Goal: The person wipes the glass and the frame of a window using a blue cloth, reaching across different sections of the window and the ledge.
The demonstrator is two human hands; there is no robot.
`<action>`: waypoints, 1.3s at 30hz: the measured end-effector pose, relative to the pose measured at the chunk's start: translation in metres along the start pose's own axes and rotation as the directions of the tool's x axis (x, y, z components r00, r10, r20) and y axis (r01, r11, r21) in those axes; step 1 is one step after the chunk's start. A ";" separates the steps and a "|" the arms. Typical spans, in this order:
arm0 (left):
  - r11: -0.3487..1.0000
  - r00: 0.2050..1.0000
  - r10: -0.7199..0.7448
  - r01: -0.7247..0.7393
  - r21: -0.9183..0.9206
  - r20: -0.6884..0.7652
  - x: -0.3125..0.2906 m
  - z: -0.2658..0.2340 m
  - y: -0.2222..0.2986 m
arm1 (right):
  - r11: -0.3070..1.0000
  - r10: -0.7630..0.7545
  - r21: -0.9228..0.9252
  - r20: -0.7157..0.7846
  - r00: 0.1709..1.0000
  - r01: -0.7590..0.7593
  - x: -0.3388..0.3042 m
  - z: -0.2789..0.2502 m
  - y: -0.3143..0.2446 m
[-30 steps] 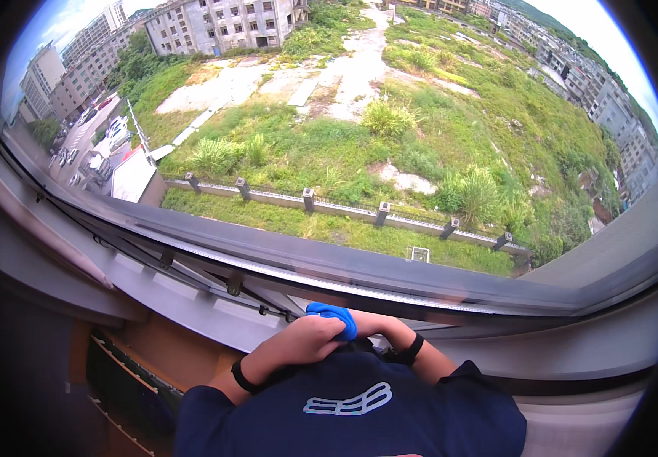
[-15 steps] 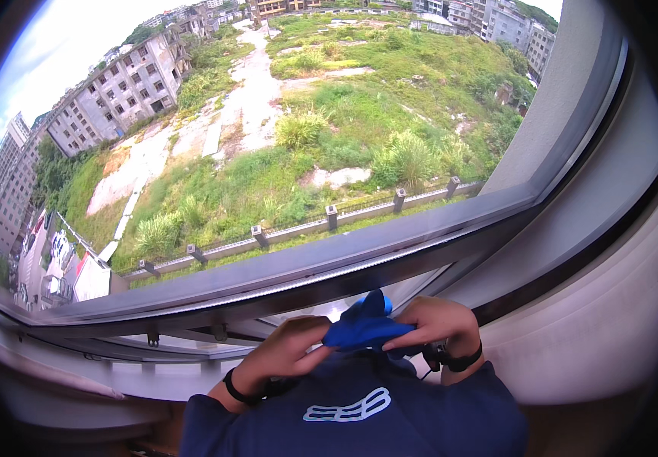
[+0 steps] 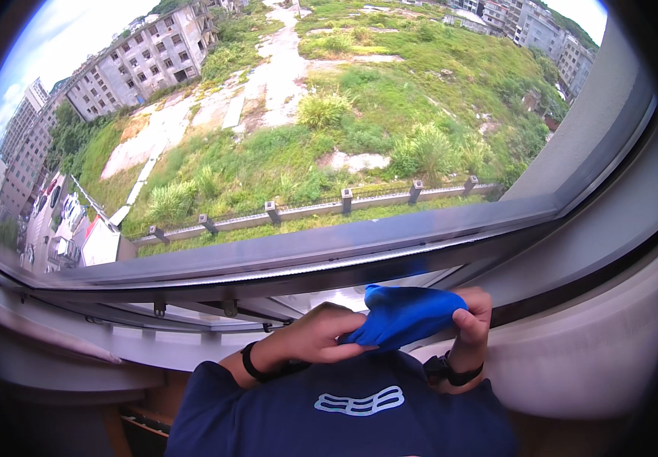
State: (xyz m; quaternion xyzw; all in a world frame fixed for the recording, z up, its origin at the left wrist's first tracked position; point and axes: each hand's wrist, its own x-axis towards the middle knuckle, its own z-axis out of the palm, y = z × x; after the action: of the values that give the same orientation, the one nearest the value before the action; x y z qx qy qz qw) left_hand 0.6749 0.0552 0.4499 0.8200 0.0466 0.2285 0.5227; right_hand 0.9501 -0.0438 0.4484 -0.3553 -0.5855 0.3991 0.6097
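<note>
A bright blue cloth (image 3: 406, 314) is stretched between my two hands, just in front of my dark shirt and below the window frame. My left hand (image 3: 327, 333) pinches its lower left corner, thumb and fingers closed on the fabric. At the cloth's right end, my right hand (image 3: 472, 320) grips the edge, with the thumb on the near side and the other fingers partly hidden behind. Folds run across the cloth, and its upper left corner points upward.
A dark window frame (image 3: 306, 263) spans the view right ahead of my hands. To the right curves a pale wall or sill (image 3: 588, 343). Metal brackets (image 3: 230, 308) hang under the frame on the left. Beyond the glass lies an overgrown lot (image 3: 359, 137) with a fence.
The cloth has gone from bunched up to spread out. My right hand has moved right, away from the left one. The view outside has shifted slightly right as my head turned.
</note>
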 end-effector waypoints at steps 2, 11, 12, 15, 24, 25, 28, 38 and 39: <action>0.999 0.997 -0.008 0.005 0.042 0.070 -0.005 0.001 -0.007 | 0.981 0.048 0.188 0.024 0.999 -0.052 -0.009 0.000 0.009; 0.999 0.995 0.006 -0.009 -0.031 -0.097 -0.009 0.007 0.006 | 0.845 0.476 0.234 0.082 0.876 -0.481 -0.025 0.040 0.027; 0.989 0.991 0.119 -0.113 0.097 -0.063 -0.006 0.008 0.007 | 0.944 0.305 -0.202 0.235 0.923 -0.261 -0.007 0.052 0.015; 0.952 0.982 0.185 -0.167 0.255 -0.047 -0.013 0.014 0.003 | 0.810 0.046 -0.481 0.621 0.782 0.335 0.031 0.070 0.013; 0.778 0.875 0.481 -0.451 0.438 0.046 0.020 0.025 0.013 | 0.881 -0.015 -0.437 0.361 0.933 0.183 0.012 0.082 0.011; 0.734 0.857 0.505 -0.487 0.473 0.101 0.024 0.028 0.016 | 0.920 0.025 -0.374 0.345 0.938 0.113 0.010 0.087 0.005; 0.699 0.829 0.534 -0.544 0.465 0.167 0.032 0.034 0.019 | 0.913 0.300 0.206 0.248 0.921 -0.352 -0.019 0.081 0.029; 0.853 0.953 0.299 -0.288 0.435 0.044 0.018 0.023 0.004 | 0.841 0.145 -0.485 0.630 0.763 0.241 0.007 0.030 0.020; 0.878 0.969 0.246 -0.217 0.427 -0.012 0.019 0.024 0.002 | 0.778 0.237 -0.593 0.584 0.777 0.208 0.003 0.032 0.024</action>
State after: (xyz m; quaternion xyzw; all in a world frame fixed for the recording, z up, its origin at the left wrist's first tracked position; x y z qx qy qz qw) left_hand 0.7013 0.0406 0.4496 0.9052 0.0138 0.3006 0.3000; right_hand 0.9165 -0.0321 0.4301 -0.3878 -0.8499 0.2805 0.2203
